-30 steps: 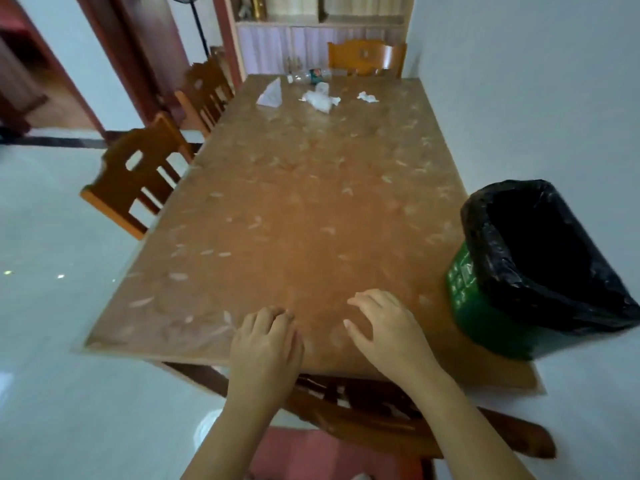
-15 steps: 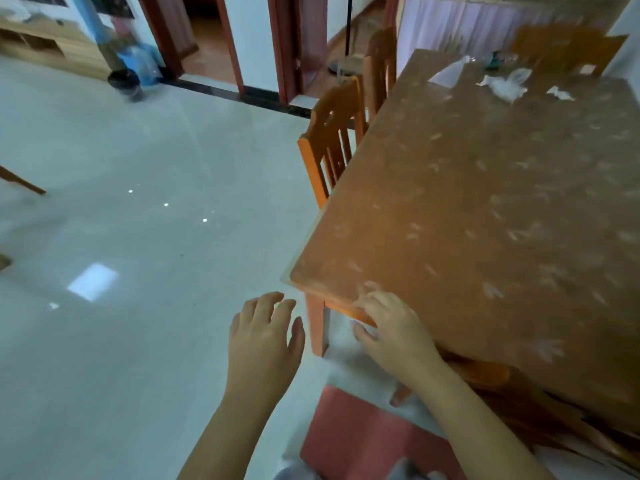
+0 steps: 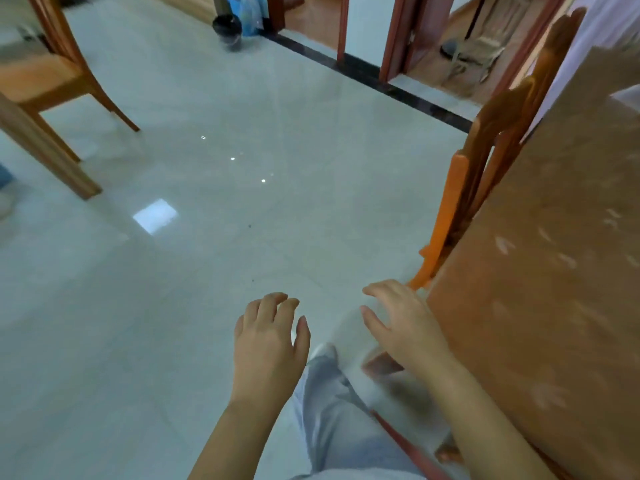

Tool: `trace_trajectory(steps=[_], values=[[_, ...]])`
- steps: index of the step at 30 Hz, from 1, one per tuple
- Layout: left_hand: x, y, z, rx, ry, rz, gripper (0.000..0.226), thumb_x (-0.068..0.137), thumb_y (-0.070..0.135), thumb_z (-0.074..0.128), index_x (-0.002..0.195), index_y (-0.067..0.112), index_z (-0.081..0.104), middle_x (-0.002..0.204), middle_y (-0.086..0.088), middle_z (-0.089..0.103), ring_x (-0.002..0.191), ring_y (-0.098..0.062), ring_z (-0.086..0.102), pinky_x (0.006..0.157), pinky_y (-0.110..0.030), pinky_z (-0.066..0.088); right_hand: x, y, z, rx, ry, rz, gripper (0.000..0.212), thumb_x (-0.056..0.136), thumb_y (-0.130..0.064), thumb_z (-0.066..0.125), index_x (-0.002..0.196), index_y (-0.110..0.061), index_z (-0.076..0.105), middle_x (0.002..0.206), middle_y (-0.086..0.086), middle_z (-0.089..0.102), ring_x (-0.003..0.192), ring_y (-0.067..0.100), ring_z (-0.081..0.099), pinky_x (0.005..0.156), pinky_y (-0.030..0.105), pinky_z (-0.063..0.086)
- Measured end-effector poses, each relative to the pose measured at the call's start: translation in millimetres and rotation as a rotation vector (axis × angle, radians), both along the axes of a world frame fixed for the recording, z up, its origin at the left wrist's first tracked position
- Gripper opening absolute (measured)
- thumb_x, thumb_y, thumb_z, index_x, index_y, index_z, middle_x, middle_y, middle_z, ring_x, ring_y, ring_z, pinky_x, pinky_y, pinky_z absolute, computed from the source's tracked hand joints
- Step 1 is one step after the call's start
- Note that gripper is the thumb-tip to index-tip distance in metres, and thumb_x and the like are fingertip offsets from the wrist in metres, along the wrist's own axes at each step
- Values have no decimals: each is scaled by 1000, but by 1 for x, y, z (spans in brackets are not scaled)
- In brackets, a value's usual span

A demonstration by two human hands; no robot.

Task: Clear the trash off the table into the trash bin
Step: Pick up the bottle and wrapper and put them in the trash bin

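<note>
The brown patterned table [image 3: 540,271] fills the right edge of the head view, seen from beside its near left corner. My left hand [image 3: 268,337] hovers over the pale floor, fingers relaxed and holding nothing. My right hand [image 3: 401,322] is just left of the table's corner, fingers spread and empty. The trash and the trash bin are out of view.
An orange wooden chair [image 3: 478,174] stands tucked against the table's left side. Another wooden chair [image 3: 45,88] is at the far left. A dark small bin [image 3: 227,27] and blue bag sit by the far doorway. Shiny tiled floor [image 3: 225,220] spreads between them.
The view has swung left, away from the table; the trash and green bin have left the view. Both hands came off the tabletop and now hover over the floor beside the corner.
</note>
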State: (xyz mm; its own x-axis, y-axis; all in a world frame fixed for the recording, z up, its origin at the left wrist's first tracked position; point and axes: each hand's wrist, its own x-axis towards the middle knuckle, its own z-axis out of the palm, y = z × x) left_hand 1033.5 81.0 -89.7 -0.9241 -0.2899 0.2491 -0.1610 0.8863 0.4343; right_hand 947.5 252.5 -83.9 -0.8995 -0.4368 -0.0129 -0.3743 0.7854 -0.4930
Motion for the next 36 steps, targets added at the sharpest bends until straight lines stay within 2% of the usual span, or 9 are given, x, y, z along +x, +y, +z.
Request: trace_trajectory(steps=[2,4,6,14,19,26,31,36], values=[[-45,-18,3,12,10,3,31,81,25,44,88,5,66,92,-12,67,78,-33,61,66,-39,50,-44,-15,-6,-40,17,-45,33,79,-34,48,99,-12,62,99,5,65,90,24,58,80,25,39],[-87,-33,8,0,7,-5,31,81,25,44,87,5,67,91,-12,67,77,-33,61,66,-38,50,-83,-27,-6,-62,38,-52,28,82,-30,53,101,-11,62,103,8,65,95,27,57,83,34,44],[-134,-47,15,-28,-14,-39,32,81,26,43,87,5,67,91,-12,67,77,-34,61,67,-39,50,-128,-38,-1,-69,46,-75,25,83,-22,60,104,-9,61,107,9,63,101,28,54,87,38,42],[-297,-91,27,-72,-19,-138,33,80,27,42,88,5,66,91,-11,67,79,-33,61,69,-38,48,-261,-66,12,-48,105,-201,23,82,-21,62,101,-8,62,104,10,65,99,29,56,84,39,44],[-390,-121,16,-58,-57,-215,34,79,28,42,87,6,67,92,-10,67,81,-33,62,68,-39,48,-335,-91,9,-10,108,-273,27,78,-28,54,97,-10,63,98,9,66,92,29,59,80,39,48],[-563,-185,22,-29,2,-345,35,79,28,42,89,5,67,93,-11,67,82,-34,61,70,-37,47,-489,-148,18,-1,148,-417,25,80,-24,58,99,-8,63,100,11,65,95,30,58,80,40,47],[-677,-200,34,0,31,-432,36,80,29,42,92,5,66,94,-10,67,85,-33,61,72,-39,48,-581,-176,39,-26,176,-455,38,81,-37,42,100,-10,62,100,8,65,94,25,58,80,37,48],[-772,-173,36,-7,51,-566,35,80,28,42,90,5,66,94,-12,67,84,-33,61,71,-40,49,-644,-146,33,21,180,-587,25,79,-22,59,98,-7,63,96,11,66,90,28,60,78,34,47]])
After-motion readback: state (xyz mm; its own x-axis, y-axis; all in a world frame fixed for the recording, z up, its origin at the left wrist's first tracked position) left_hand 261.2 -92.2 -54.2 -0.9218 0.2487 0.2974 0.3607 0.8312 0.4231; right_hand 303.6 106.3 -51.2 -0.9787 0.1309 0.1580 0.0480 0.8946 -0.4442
